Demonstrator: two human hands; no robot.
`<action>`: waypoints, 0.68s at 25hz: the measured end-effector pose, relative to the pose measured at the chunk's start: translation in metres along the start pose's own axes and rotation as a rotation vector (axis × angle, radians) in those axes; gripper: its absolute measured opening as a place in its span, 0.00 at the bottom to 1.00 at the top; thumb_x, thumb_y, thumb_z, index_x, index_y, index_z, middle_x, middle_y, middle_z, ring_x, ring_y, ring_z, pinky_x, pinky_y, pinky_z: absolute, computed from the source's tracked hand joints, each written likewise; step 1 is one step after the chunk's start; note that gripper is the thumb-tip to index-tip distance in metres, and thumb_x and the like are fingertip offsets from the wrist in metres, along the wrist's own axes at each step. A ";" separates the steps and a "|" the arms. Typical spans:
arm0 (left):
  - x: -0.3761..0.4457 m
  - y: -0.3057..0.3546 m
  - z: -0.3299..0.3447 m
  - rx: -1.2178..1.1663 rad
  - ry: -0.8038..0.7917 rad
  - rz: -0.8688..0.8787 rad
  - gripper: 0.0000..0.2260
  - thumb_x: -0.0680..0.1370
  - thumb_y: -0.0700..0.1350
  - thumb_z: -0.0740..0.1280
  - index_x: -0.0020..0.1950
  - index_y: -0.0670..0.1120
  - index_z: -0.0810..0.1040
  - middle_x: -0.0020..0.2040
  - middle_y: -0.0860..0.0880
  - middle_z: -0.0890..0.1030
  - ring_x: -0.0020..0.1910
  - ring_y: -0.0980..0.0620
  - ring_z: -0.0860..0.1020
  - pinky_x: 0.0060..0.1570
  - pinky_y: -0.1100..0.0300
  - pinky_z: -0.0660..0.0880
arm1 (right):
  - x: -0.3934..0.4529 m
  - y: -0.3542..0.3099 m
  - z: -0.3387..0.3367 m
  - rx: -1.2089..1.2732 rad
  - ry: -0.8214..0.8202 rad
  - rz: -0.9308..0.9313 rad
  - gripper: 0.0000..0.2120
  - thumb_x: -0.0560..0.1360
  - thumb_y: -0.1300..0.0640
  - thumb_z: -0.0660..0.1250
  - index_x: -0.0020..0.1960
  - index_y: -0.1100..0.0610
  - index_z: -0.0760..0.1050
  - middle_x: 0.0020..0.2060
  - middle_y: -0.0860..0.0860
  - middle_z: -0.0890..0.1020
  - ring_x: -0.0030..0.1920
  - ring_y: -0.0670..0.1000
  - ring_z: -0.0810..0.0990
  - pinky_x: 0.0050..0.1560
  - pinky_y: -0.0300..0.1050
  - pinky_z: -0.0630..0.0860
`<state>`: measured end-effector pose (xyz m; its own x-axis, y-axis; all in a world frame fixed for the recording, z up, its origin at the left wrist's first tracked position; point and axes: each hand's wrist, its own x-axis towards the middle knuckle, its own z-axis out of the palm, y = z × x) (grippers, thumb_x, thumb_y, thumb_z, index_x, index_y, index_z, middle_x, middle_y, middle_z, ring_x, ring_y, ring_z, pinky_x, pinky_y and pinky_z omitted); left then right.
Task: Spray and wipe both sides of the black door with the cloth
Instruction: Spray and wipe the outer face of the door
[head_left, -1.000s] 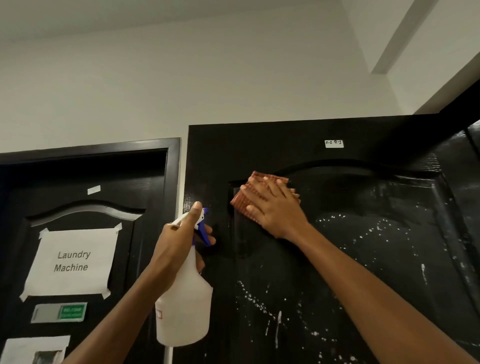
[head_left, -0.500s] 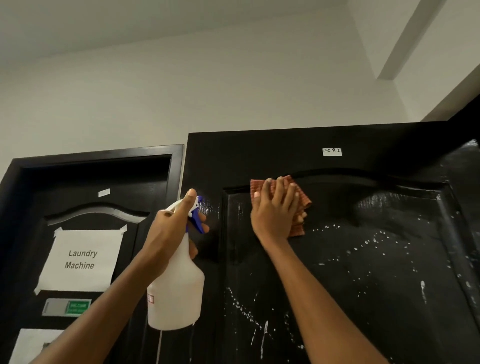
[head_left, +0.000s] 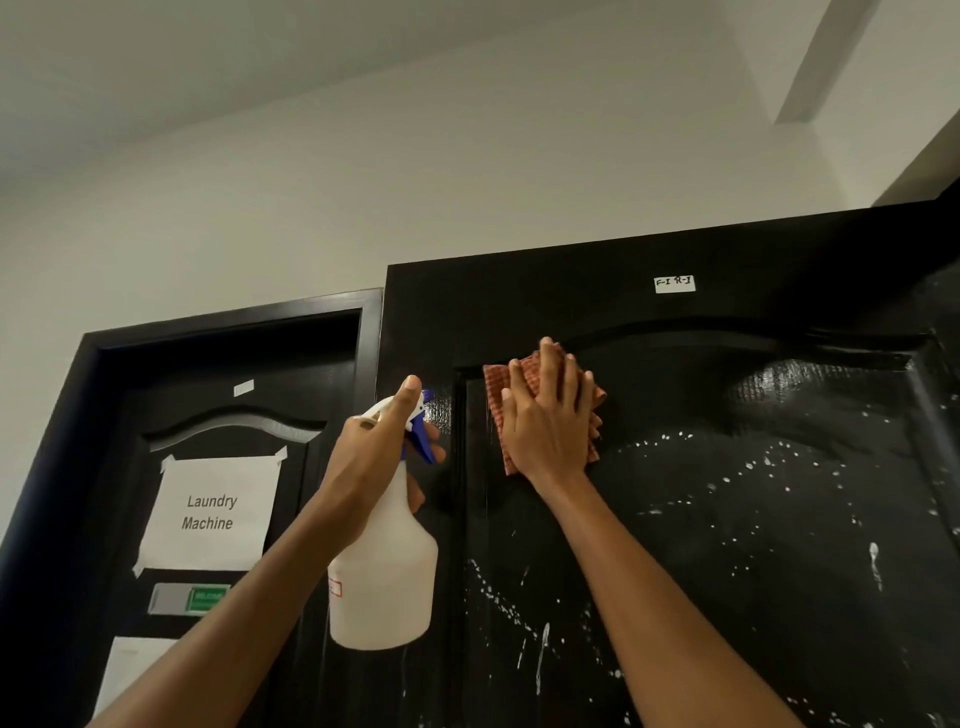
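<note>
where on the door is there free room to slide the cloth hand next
Free room lies right of the cloth and right hand, along the arched panel below the small white label; spray droplets cover it lower down. Leftward it is crowded: the panel's edge, then the left hand gripping the spray bottle.

The black door (head_left: 727, 519) stands upright before me, glossy, its arched raised panel flecked with white droplets and runs of spray; a small white label sits near its top edge. The cloth (head_left: 524, 384), reddish-orange and checked, lies crumpled flat against the panel's upper left corner; the white spray bottle (head_left: 384, 571) with its blue trigger hangs upright just left of the door's edge.
</note>
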<state>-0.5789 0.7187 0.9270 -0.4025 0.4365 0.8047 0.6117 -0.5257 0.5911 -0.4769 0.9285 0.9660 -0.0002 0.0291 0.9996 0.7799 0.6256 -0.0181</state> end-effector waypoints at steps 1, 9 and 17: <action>-0.001 -0.002 -0.003 0.003 0.007 -0.005 0.27 0.79 0.65 0.55 0.52 0.43 0.79 0.41 0.45 0.85 0.32 0.46 0.81 0.32 0.56 0.78 | -0.003 -0.012 0.001 0.023 0.023 0.085 0.24 0.83 0.45 0.57 0.77 0.51 0.69 0.81 0.59 0.56 0.79 0.66 0.56 0.78 0.66 0.51; 0.003 -0.017 -0.024 -0.046 0.036 -0.033 0.23 0.79 0.64 0.56 0.52 0.47 0.78 0.43 0.45 0.85 0.38 0.45 0.83 0.32 0.56 0.78 | -0.004 -0.037 0.013 0.021 -0.068 -0.273 0.24 0.83 0.47 0.55 0.77 0.54 0.69 0.74 0.56 0.70 0.73 0.59 0.69 0.76 0.59 0.63; 0.017 -0.029 -0.006 -0.063 -0.036 -0.060 0.28 0.78 0.66 0.56 0.50 0.42 0.79 0.42 0.42 0.85 0.31 0.46 0.81 0.31 0.56 0.78 | 0.006 0.054 -0.015 0.020 0.096 0.232 0.23 0.85 0.46 0.51 0.76 0.52 0.70 0.77 0.58 0.65 0.76 0.64 0.61 0.73 0.67 0.57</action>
<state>-0.6075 0.7368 0.9240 -0.4118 0.4941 0.7657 0.5425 -0.5422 0.6416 -0.4253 0.9515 0.9711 0.2377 0.1000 0.9662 0.7394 0.6265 -0.2467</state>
